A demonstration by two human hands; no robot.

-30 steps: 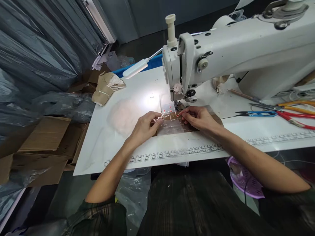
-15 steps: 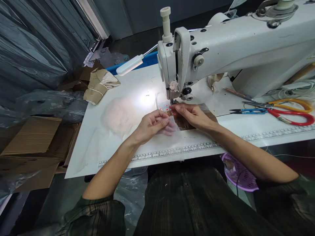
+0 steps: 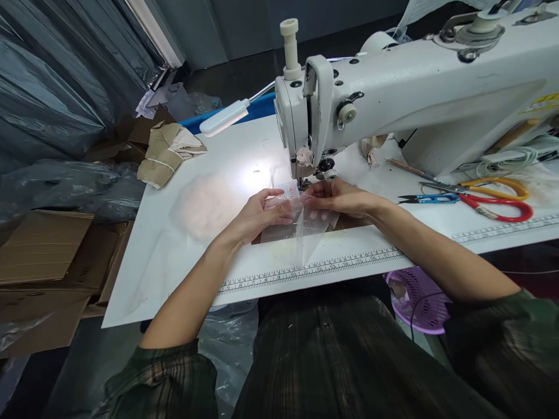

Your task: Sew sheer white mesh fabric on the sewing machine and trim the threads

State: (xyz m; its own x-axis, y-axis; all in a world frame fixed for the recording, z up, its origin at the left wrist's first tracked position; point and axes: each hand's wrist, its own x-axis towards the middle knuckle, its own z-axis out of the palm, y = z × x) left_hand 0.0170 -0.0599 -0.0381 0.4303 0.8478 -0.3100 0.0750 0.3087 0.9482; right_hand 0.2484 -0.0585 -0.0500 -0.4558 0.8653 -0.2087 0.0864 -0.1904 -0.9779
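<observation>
A piece of sheer white fabric (image 3: 301, 235) stands in a fold in front of the sewing machine's needle and presser foot (image 3: 301, 183). My left hand (image 3: 262, 214) grips its left side, thumb toward me and index finger stretched toward the foot. On the right, my right hand (image 3: 338, 196) pinches the fabric close beside the foot. Beneath the fabric lies a flat brown piece (image 3: 349, 222), mostly covered. Small red marks (image 3: 291, 190) show on a translucent piece by the foot. The fingertips under the fabric are partly veiled.
The white sewing machine (image 3: 393, 87) spans the back right. Blue thread snips (image 3: 430, 198) and red-handled scissors (image 3: 502, 208) lie right. A lamp (image 3: 225, 118) lights the pale, fluffy-looking fabric (image 3: 205, 206) at left. A brown bundle (image 3: 161, 160) sits behind it. A printed ruler (image 3: 279, 276) runs along the front edge.
My right hand has gone from lying flat near the foot to pinching the fabric. My left hand has shifted slightly left, and the sheer fabric is now spread and folded upright between both hands.
</observation>
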